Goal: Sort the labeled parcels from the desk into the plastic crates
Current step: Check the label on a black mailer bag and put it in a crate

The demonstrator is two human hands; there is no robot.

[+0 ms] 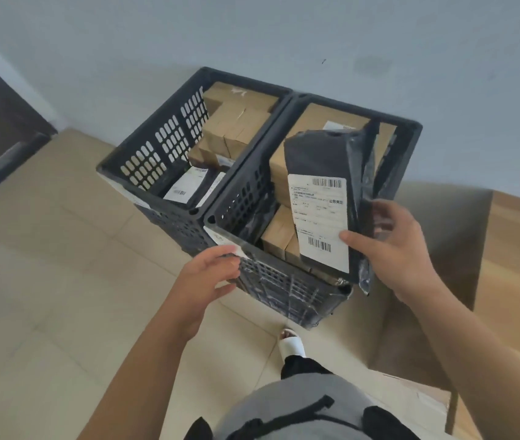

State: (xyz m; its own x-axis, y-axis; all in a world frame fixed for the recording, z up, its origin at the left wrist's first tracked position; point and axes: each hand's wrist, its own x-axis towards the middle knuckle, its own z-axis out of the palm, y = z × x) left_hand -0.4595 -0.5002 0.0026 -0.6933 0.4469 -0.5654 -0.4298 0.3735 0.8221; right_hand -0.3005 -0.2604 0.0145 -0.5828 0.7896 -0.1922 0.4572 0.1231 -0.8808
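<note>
Pale floor tiles (46, 281) and a grey wall (252, 33) frame two dark crates set side by side. Our right hand (395, 246) pinches a black mailer (319, 160) at its lower right edge, thumb flat on the white label (319, 217), fingers curled behind the loose plastic. The mailer hangs tilted over the right crate (411, 131), its top toward 12 o'clock, not yet resting on the brown boxes (279, 233) beneath. Our left hand (211, 268), at 9 o'clock from the mailer, has relaxed fingers touching the crate's near rim by a white tag (220, 238); it grips nothing we can make out. The left crate (157, 144), at 10 o'clock, holds more boxes and labelled bags. To finish this step well, we judge it best to steady the crate, lower the mailer flat with the label up, and let go only once the boxes take its weight, so the slack flap does not snag the rim.
</note>
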